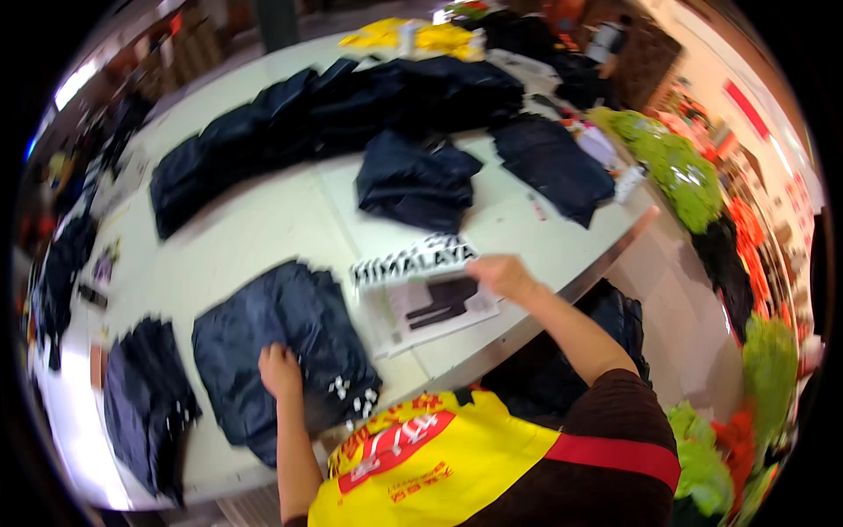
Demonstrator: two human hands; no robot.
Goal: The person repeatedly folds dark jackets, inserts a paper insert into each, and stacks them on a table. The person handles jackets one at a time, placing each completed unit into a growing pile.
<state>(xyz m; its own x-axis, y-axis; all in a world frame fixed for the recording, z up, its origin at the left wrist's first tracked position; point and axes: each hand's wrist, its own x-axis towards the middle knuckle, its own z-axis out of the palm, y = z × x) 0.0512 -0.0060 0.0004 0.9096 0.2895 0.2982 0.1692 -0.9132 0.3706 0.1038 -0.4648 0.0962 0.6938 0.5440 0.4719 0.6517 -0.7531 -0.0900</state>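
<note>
Closest to the camera is the person's yellow vest with a red patch, and from under it both bare forearms go out over the white table. The left hand lies palm down on a dark navy folded garment of thin fabric, with the fingers curled a little on the cloth — whether it pinches the fabric or only presses it, I cannot tell. This garment lies flat near the front edge of the table, just in front of the person, and small white marks show at its lower right corner. The right hand reaches further out to a white printed sheet with a dark garment picture; the fingers are bent at the upper right corner of the sheet and seem to hold it, but the blur hides the grip. A white strip with black letters lies just beyond the sheet.

To the left, a second dark folded garment rests near the table edge. Further away — a crumpled dark navy garment, and behind it a long row of dark garments. Green bundles are at the right, beside the table.
</note>
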